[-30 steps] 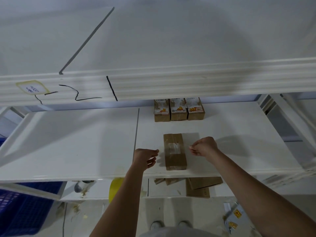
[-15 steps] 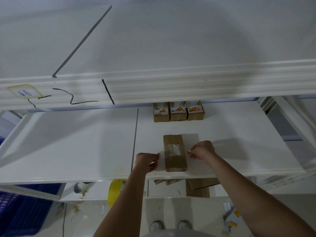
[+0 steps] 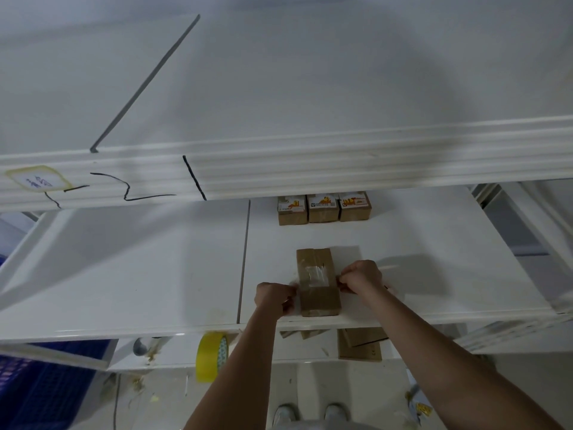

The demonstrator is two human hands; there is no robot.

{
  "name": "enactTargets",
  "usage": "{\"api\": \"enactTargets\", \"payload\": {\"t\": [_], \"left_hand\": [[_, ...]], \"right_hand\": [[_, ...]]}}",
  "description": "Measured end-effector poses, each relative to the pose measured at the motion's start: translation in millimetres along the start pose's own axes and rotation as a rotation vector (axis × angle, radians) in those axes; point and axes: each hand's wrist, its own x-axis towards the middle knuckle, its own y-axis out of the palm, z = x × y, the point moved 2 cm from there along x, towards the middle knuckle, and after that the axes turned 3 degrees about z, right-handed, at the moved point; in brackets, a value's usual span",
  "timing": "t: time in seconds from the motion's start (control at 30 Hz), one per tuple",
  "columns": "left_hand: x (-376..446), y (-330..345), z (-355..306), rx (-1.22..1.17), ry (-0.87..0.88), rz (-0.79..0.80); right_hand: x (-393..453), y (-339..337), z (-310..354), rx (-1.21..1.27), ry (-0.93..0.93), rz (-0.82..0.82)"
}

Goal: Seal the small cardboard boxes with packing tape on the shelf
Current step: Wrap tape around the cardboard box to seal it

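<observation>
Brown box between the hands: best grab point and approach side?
Grip the brown box across its two long side faces, coming from above at the shelf front edge. It lies flat, narrow side to side, and those sides stand clear, where the left hand and right hand already flank it.

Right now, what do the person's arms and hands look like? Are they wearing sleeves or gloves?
No gloves: the left hand and right hand are bare. Both forearms are bare too, with no sleeve as far up as the picture shows. I see no watch, ring or band. Each hand has curled fingers, and both arms reach up from the bottom edge.
</observation>
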Motion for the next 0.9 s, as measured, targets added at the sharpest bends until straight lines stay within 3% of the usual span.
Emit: {"api": "enactTargets", "payload": {"t": [0.2, 0.4, 0.6, 0.9], "left_hand": [[-5, 0, -3, 0.022, -0.002, 0.058], [-4, 2, -8, 0.140, 0.215, -0.132], [-5, 1, -11, 0.095, 0.294, -0.164], [-11, 11, -17, 0.342, 0.310, -0.170]], "right_hand": [[-2, 4, 1, -0.080, -0.057, -0.021], [-7, 6, 0, -0.265, -0.106, -0.037], [-15, 8, 0, -0.266, -0.164, -0.145], [-23, 23, 5, -0.334, -0.146, -0.023]]}}
